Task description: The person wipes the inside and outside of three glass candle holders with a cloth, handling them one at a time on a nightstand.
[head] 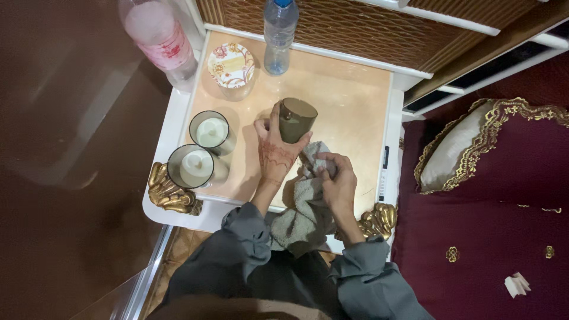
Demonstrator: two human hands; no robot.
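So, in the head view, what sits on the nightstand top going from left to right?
Pink-labelled clear plastic bottle → two dark glass candle jars → floral-lidded round jar → left hand holding a smoky brown tumbler → right hand gripping a grey cloth.

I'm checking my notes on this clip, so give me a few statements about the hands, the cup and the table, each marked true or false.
1. The left hand holds a dark cup. True.
2. The right hand grips a grey cloth. True.
3. The cup stands flat on the table. False: it is lifted and tilted in the hand.
4. Two candle glasses stand left of the hands. True.
5. The clear bottle lies on its side. False: it stands upright at the back of the table.
6. The cloth is bright red. False: it is grey.
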